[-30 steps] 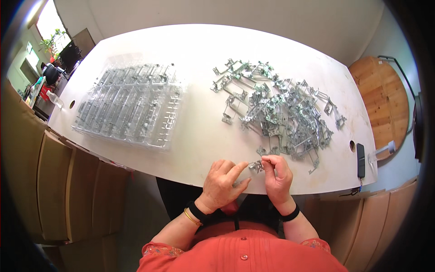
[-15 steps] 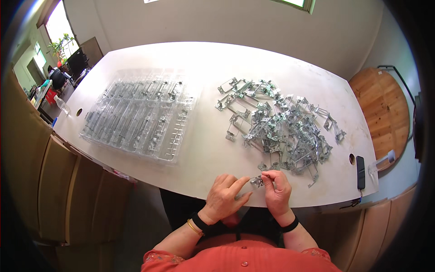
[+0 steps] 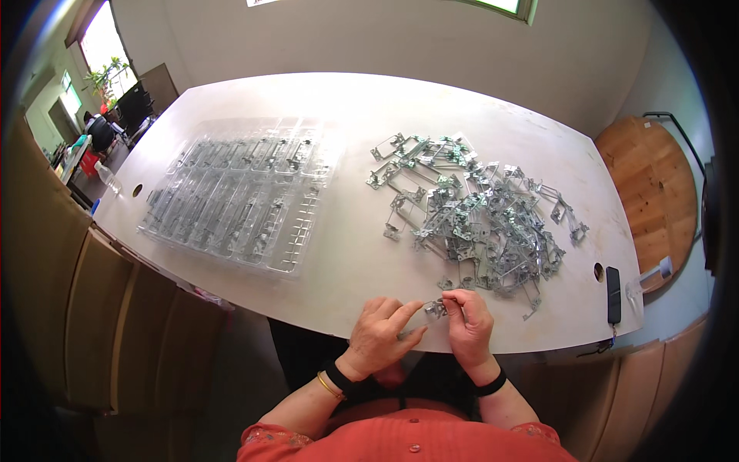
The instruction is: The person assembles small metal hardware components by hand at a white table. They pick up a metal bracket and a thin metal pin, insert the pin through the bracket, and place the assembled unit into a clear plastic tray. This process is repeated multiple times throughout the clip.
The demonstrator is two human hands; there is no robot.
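Near the front edge of the table, a small metal bracket with thin wire rods spans the gap between my hands. My right hand pinches its right end between thumb and fingers. The thumb and index finger of my left hand close around the wire end, which they partly hide. Just beyond my right hand lies a tangled heap of similar metal wire brackets. To the left, a clear plastic tray holds rows of these metal parts in its compartments.
The white table has a curved front edge and cable holes near its sides. A black phone-like device with a cord lies at the right edge, beside a clear plastic object. A round wooden board leans at the right wall.
The bracket has turned slightly between my fingers, and its wire loop shows more clearly now. Both hands stay almost where they were; the heap and tray look the same.
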